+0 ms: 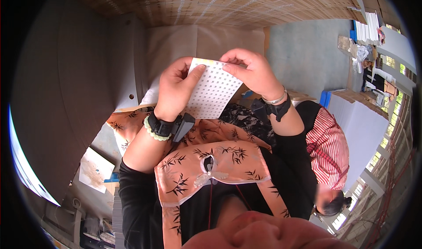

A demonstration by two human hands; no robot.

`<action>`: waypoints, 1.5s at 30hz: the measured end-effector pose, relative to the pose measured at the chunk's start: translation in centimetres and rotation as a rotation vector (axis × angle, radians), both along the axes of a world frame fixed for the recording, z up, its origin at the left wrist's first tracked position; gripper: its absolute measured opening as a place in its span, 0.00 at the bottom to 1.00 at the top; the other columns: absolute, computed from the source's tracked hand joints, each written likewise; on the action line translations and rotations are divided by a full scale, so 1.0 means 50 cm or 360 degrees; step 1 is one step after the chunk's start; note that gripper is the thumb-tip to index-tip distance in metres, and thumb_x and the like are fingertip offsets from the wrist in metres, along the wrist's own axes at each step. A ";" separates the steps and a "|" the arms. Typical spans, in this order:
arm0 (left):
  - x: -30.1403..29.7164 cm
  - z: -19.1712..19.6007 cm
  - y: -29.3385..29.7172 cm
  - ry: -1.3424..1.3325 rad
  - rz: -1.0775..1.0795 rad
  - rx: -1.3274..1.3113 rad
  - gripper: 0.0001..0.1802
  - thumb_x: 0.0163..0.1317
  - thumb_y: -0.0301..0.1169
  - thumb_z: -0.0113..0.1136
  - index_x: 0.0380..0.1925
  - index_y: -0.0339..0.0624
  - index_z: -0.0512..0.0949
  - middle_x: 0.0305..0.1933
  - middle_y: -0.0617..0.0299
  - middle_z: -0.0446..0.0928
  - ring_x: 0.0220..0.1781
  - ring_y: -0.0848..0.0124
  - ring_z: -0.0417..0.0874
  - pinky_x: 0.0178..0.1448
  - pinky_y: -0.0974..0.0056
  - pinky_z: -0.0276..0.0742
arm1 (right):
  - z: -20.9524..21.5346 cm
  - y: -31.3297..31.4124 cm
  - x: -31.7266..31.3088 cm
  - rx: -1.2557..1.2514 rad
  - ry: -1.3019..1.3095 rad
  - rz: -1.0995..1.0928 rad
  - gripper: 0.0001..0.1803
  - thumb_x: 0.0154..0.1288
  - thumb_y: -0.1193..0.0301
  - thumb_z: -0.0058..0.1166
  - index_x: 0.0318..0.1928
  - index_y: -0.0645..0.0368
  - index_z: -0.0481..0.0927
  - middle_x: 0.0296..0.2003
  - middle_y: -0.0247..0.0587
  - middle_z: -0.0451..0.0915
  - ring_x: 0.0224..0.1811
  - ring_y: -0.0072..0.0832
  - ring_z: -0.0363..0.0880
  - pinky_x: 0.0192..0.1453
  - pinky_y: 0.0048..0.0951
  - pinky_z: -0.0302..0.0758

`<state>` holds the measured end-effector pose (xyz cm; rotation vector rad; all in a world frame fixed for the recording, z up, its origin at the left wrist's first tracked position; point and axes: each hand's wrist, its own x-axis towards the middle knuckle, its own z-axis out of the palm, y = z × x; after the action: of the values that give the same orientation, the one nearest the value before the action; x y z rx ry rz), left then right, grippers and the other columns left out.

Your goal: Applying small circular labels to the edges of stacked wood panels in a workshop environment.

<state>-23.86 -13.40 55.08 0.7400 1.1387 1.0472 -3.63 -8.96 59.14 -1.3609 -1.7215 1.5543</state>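
Observation:
A white sheet (211,93) printed with rows of small dark marks is held up in front of my chest. My left hand (176,88) grips its left side, thumb lying across the face. At the sheet's top right edge my right hand (250,71) pinches it with fingertips. Both wrists carry black strapped devices, the left also a pale green bead bracelet, the right a silver bangle. I wear a peach apron (211,161) with a dark bamboo-leaf print over black sleeves.
A tall stack of brown cardboard sheets (206,3) rises ahead, with a large pale board (176,42) behind the sheet. A person in a red striped top (327,148) is at my right. White stacks (360,126) and another person (378,84) stand further right.

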 end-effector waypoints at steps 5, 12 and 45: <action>-0.002 0.001 -0.003 0.0170 -0.0221 0.0058 0.10 0.66 0.30 0.61 0.41 0.35 0.81 0.32 0.65 0.83 0.33 0.82 0.79 0.38 0.73 0.75 | 0.001 -0.001 -0.023 0.0170 -0.0052 0.0044 0.06 0.62 0.76 0.59 0.40 0.62 0.81 0.32 0.37 0.82 0.33 0.24 0.81 0.38 0.25 0.77; -0.008 -0.002 -0.004 0.0395 -0.0246 0.0153 0.10 0.65 0.30 0.61 0.41 0.35 0.81 0.31 0.61 0.83 0.32 0.80 0.80 0.37 0.71 0.75 | -0.007 -0.001 -0.044 0.0855 -0.0361 0.0162 0.04 0.55 0.78 0.59 0.32 0.59 0.78 0.31 0.39 0.78 0.29 0.39 0.77 0.32 0.33 0.74; 0.026 -0.005 0.023 -0.0122 -0.0245 -0.0232 0.11 0.68 0.31 0.58 0.41 0.33 0.78 0.36 0.62 0.83 0.33 0.80 0.80 0.39 0.73 0.76 | 0.021 0.262 0.289 0.1665 -0.1252 -0.0614 0.03 0.57 0.72 0.60 0.32 0.56 0.80 0.30 0.34 0.79 0.28 0.29 0.80 0.34 0.29 0.77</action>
<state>-22.54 -12.26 54.84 0.6551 1.0626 0.8469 10.82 4.13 60.19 -1.5780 -2.0048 -0.2234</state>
